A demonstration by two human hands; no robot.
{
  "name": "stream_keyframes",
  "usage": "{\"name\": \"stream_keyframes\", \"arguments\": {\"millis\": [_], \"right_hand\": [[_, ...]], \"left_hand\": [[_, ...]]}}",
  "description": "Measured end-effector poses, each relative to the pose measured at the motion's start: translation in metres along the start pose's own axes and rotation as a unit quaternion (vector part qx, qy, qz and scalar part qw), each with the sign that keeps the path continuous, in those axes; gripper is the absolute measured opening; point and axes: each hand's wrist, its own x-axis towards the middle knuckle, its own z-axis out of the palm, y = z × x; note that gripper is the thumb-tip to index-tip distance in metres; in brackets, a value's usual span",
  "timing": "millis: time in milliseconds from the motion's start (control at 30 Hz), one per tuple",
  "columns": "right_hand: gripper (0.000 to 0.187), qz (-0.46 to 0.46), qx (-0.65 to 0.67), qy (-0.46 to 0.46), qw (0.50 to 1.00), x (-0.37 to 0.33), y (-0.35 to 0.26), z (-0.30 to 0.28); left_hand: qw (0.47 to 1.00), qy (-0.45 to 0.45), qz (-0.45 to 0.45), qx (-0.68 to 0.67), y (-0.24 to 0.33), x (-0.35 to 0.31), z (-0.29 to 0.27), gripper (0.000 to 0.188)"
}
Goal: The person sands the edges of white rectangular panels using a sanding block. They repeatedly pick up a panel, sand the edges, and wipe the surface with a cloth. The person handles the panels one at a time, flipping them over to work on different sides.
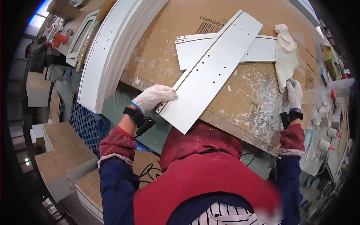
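My left hand [156,98], in a white knit glove, is closed on the near left edge of a long white panel [221,62]. The panel lies slanted, with dark drilled holes and a groove along its left side. Beneath it, a second white panel [260,50] lies crosswise. At the right, my right hand [295,93], gloved too, has its fingers closed at the lower end of a cream cloth [287,52]. A small bluish-grey patch shows at its fingertips; I cannot make out what it is. The cloth overlaps the crosswise panel's right end.
Cardboard [150,56] stained with white flakes covers the work surface. A stack of white panels [107,52] stands at the left, above a blue plastic pallet [87,116]. White bottles with red tips [325,145] are at the right. Brown-topped boxes [67,144] fill the lower left.
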Motion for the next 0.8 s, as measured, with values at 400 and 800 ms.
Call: {"name": "stream_keyframes", "arguments": {"millis": [400,800], "right_hand": [[0.039,-0.043,0.428,-0.214,0.877,-0.214,-0.116,-0.031],[0.043,-0.141,0.311,-0.067,0.937,-0.278,-0.083,-0.012]], "left_hand": [[0.977,-0.130,0.047,-0.160,0.007,0.043,0.115,0.027],[0.930,-0.197,0.068,-0.302,0.029,0.080,0.190,0.033]]}}
